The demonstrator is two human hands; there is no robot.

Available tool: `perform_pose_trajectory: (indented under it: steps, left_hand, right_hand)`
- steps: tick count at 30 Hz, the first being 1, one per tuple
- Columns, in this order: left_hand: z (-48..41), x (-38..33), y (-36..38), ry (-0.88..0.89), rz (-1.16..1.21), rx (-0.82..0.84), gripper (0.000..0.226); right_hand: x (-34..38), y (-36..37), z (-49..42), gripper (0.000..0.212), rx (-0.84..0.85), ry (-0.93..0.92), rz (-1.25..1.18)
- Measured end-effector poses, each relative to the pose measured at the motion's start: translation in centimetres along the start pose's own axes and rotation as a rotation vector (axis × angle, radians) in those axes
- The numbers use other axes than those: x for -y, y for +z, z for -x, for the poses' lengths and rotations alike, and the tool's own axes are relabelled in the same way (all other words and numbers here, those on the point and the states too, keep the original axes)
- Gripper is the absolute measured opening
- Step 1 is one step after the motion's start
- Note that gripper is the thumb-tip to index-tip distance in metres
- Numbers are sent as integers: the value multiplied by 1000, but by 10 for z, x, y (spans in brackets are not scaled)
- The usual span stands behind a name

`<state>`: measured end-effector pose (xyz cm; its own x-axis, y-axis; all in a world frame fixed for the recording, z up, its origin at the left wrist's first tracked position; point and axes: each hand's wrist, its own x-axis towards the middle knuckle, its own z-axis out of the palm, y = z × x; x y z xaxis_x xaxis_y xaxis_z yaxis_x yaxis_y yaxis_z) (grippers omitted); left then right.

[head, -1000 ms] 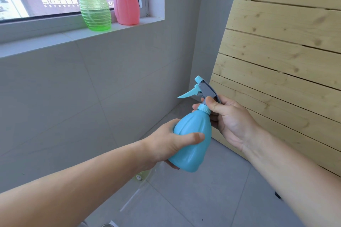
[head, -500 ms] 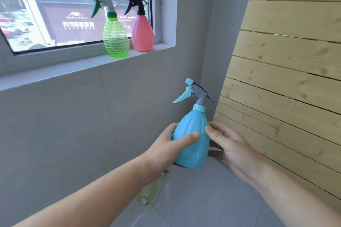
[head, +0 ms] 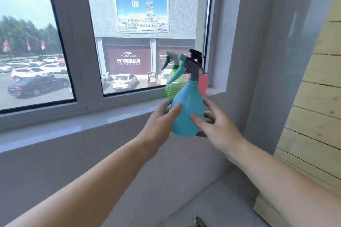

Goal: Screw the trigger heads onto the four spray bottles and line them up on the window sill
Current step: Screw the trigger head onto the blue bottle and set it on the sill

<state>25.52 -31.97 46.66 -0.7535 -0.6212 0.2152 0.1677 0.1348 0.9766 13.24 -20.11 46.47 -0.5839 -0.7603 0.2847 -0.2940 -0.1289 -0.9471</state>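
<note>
One pink bottle (head: 203,84) behind blue bottle (head: 187,110)

a window (head: 77,42) looks onto parked cars (head: 36,85) and a blue banner (head: 141,0), with pale wooden slats (head: 317,97) at right.

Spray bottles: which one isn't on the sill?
The blue bottle, held by left hand and right hand; green bottle and pink bottle stand on the window sill.
</note>
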Motion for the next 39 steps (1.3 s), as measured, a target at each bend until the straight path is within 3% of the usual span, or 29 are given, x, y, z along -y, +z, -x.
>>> perform_pose_trajectory:
  steps: [6, 12, 29, 39]
  left_hand:
    - [-48, -29, -59, -5, -98, -227, 28]
    - [-80, -16, -86, -73, -51, -312, 37]
    - [-118, 4, -100, -97, 72, -342, 43]
    - [-99, -5, -97, -42, -204, -421, 57]
  right_hand:
    - [22, 57, -76, 59, -24, -79, 151]
    - [21, 87, -116, 56, -31, -105, 273]
    - [-6, 97, -144, 61, -97, -147, 356]
    - [-9, 87, -134, 68, -88, -124, 359]
